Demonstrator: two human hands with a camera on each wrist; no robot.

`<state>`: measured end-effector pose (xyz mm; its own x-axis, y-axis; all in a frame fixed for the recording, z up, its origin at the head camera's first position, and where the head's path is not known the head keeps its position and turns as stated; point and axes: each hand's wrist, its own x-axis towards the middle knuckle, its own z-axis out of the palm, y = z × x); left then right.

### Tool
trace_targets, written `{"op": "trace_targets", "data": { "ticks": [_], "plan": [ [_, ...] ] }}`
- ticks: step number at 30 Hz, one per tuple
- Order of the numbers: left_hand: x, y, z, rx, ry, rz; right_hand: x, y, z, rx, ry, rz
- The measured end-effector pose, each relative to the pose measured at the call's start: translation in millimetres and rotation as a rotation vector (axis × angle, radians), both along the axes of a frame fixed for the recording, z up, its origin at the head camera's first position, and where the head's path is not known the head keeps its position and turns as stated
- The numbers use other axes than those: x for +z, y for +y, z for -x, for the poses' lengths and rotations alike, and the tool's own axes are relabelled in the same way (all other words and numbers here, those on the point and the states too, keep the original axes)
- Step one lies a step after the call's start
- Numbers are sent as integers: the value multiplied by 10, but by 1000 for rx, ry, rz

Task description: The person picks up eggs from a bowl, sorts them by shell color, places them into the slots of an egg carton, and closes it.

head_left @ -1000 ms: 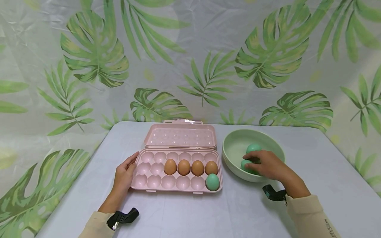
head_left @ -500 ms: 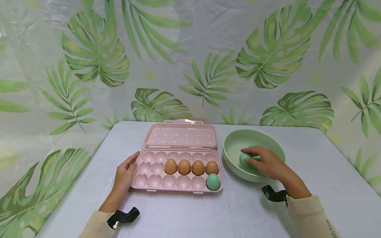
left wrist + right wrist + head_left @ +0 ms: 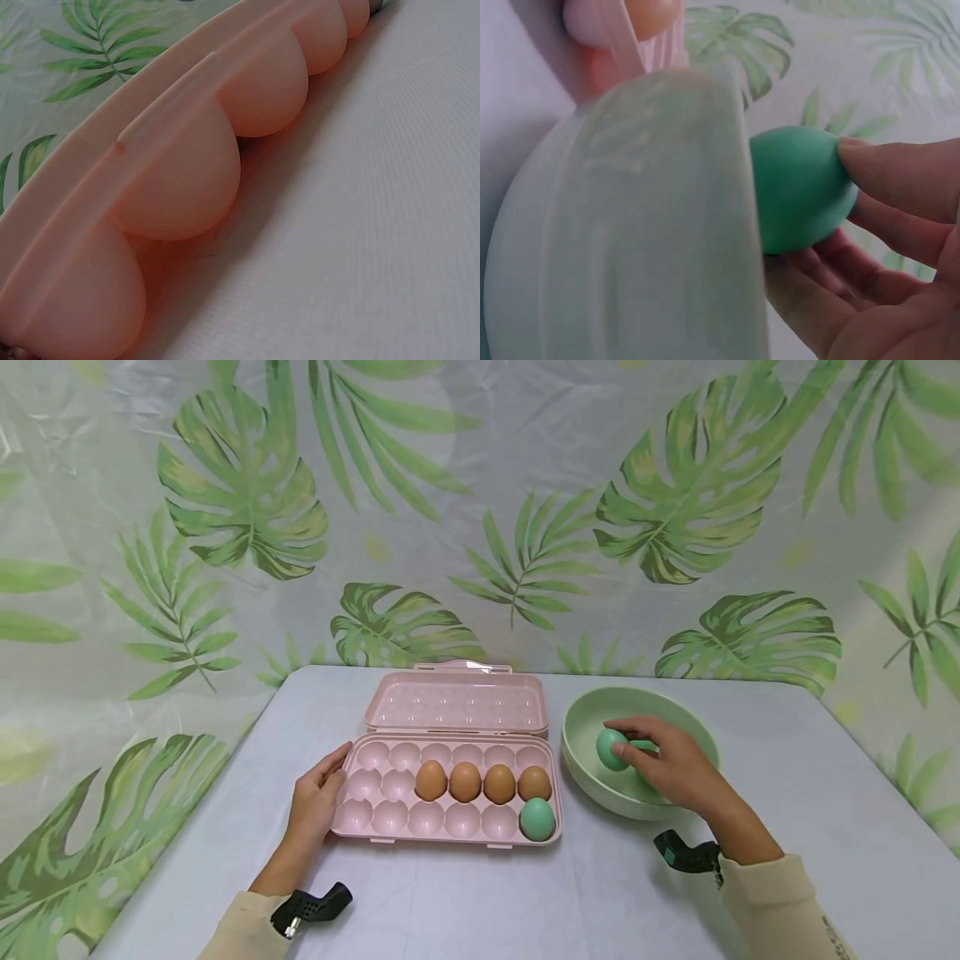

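My right hand (image 3: pixel 667 764) pinches a green egg (image 3: pixel 612 750) between thumb and fingers, over the light green bowl (image 3: pixel 585 781). In the right wrist view that green egg (image 3: pixel 802 187) shows beside the bowl's rim (image 3: pixel 739 172), thumb on one side and fingers below. More green (image 3: pixel 643 746) shows in the bowl, mostly hidden behind my right hand. At the left end of the pink egg carton (image 3: pixel 420 842), my left hand (image 3: pixel 313 802) holds its edge. In the carton sit several brown eggs (image 3: pixel 465 782) in the middle row and one green egg (image 3: pixel 537 819) in the front right cup.
The carton's lid (image 3: pixel 457 702) lies open toward the back of the white-covered table (image 3: pixel 480 902). A leaf-patterned sheet (image 3: pixel 525 527) hangs behind. In the left wrist view the carton's rounded cups (image 3: pixel 180 172) stand close over the cloth.
My right hand has taken hold of a green egg in the bowl and raised it up and slightly left. The left hand and the carton stay in place.
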<state>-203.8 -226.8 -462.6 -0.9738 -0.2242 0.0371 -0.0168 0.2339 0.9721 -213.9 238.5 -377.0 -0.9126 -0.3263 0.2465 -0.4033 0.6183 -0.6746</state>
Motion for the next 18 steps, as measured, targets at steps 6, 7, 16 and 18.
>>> {"op": "trace_targets", "data": {
  "ticks": [6,7,16,18],
  "plan": [
    [-4,3,5,-2,6,8,16,-33,-6,-13,6,39],
    [-4,3,4,-1,6,10,19,-45,-9,-9,6,43],
    [-17,1,8,6,11,14,37,-244,-70,11,41,106],
    [-22,1,11,7,14,16,22,-286,-78,8,46,132]
  ]
}}
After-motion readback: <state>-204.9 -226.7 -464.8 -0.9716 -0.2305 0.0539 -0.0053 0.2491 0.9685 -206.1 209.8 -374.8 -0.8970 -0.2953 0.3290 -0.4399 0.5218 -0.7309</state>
